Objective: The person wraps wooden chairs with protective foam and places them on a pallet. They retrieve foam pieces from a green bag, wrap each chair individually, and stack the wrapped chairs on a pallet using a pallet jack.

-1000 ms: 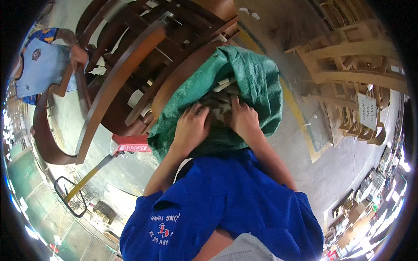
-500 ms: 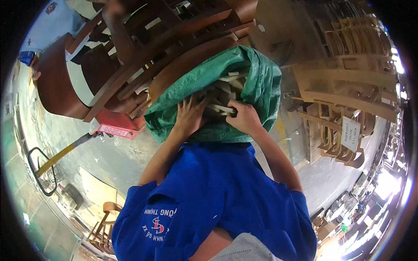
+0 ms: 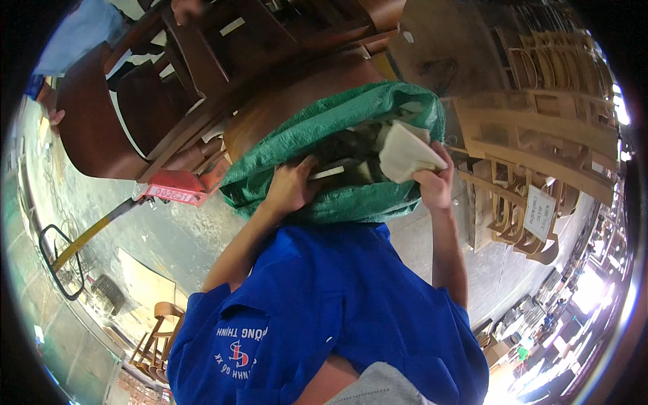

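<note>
A green woven sack (image 3: 317,208) lies open in front of me, with several pale, flat pieces (image 3: 364,172) inside it. My right hand (image 3: 435,182) is closed on an off-white flat piece (image 3: 407,154), raised at the sack's right side; its material I cannot make out for sure. Inside the near left part of the opening, my left hand (image 3: 291,187) has curled fingers, and a narrow pale strip (image 3: 327,173) sticks out from between them. The fingertips are partly hidden in the sack's shadow.
Dark brown wooden chairs (image 3: 101,121) are stacked beyond the sack. A red pallet jack (image 3: 179,185) with a yellow-black handle stands at left. Wooden chair parts (image 3: 533,135) are piled at right. Another person's hand (image 3: 185,10) and light-blue sleeve (image 3: 84,34) show at the upper left.
My right hand has moved right and up, out of the sack's middle, now with the off-white flat piece. My left hand has shifted slightly and curled its fingers, which were spread before.
</note>
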`<state>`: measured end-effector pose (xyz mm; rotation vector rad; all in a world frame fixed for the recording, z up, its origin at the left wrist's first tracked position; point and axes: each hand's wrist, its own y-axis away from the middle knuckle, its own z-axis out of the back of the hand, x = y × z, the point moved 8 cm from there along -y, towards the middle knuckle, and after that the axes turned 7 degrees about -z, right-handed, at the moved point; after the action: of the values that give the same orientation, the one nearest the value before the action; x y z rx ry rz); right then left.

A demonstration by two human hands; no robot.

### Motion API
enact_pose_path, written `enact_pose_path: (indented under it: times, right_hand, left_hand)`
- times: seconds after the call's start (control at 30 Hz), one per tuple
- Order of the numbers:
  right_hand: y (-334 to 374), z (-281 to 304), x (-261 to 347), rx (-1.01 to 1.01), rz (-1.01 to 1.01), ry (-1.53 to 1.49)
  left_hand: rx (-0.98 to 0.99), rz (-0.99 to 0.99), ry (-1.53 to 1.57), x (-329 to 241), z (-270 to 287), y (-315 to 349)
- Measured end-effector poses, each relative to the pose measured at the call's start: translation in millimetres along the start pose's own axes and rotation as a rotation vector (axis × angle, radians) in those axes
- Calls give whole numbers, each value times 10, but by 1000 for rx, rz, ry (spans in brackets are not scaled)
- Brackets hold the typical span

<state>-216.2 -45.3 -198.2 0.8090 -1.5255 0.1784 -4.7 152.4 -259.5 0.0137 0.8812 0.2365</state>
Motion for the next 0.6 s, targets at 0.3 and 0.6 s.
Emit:
enact_pose_path:
  times: [0.3,0.6]
  right_hand:
    - [-269,-629,708,597,21,-544]
    - [-653,-1324,935,576,-127,115]
  left_hand:
    - [-97,-255,909,-517,526,-33]
    - [-65,-58,453,-349,586,-216]
